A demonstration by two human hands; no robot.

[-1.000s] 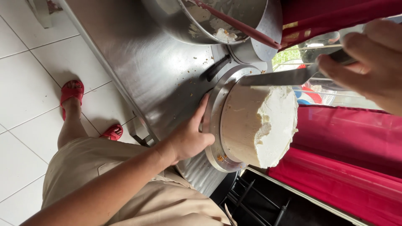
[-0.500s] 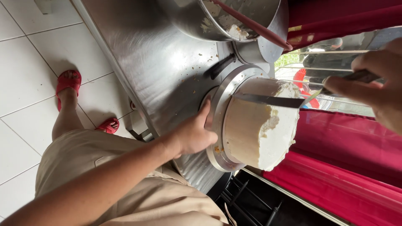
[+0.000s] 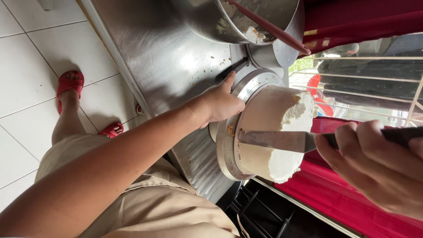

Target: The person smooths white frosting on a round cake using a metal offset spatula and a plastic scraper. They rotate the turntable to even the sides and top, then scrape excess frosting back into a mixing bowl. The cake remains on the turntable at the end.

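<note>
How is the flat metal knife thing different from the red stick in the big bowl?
The metal spatula is broad, silver, held by the right hand flat against the cake. The red-handled tool is thin, unheld, leaning in the steel bowl. Both look meant for frosting work.

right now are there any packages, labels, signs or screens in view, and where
No packages, labels, signs or screens in view.
Only a white frosted cake on a metal turntable, a steel bowl above it and red cloth by the window.
</note>
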